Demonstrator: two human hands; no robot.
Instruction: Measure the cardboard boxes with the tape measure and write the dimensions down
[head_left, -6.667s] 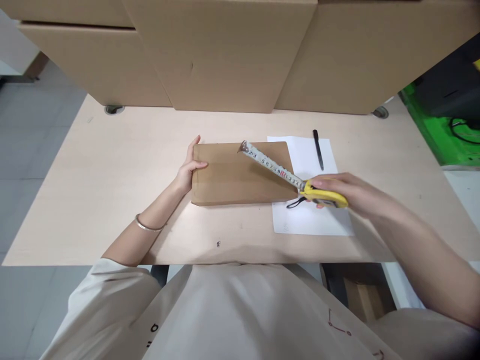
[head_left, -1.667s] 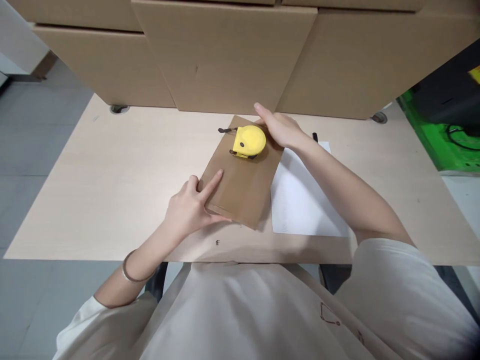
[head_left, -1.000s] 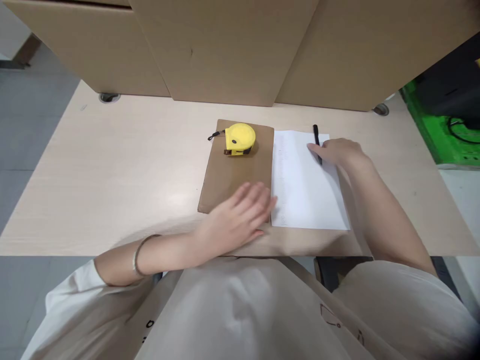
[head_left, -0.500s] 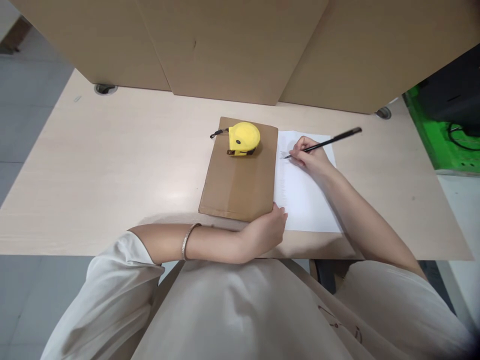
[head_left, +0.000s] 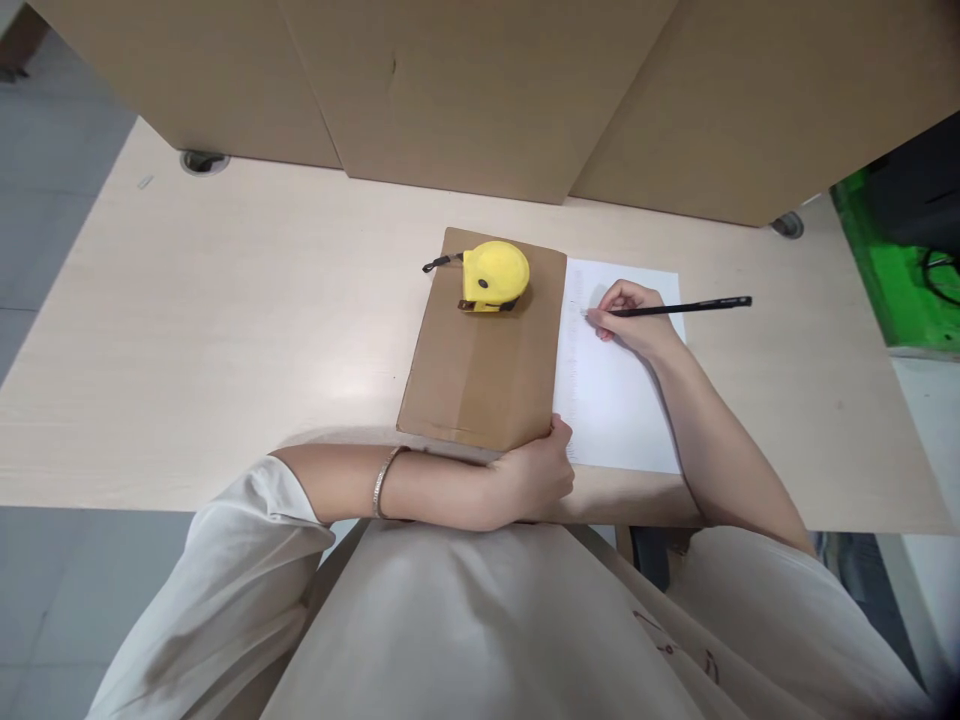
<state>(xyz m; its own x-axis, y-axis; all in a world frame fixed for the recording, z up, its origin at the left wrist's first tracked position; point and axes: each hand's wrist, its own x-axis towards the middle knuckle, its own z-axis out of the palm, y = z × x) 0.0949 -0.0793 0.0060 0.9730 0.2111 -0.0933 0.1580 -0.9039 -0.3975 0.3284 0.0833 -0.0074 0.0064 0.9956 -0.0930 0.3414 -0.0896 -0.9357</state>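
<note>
On paper (head_left: 615, 400), right hand (head_left: 634, 320) fingers pinch pen (head_left: 682, 307).

Nothing could be read: the white sheet (head_left: 619, 400) carried only a faint column of marks down its left edge, too small to make out, and the yellow tape measure (head_left: 493, 277) showed no legible label

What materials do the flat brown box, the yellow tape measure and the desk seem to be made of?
Box: cardboard, matte brown, with a faint crease. Tape measure: probably plastic, smooth yellow case, with a dark strap. Desk: likely laminated board, pale wood grain with a soft sheen.
</note>
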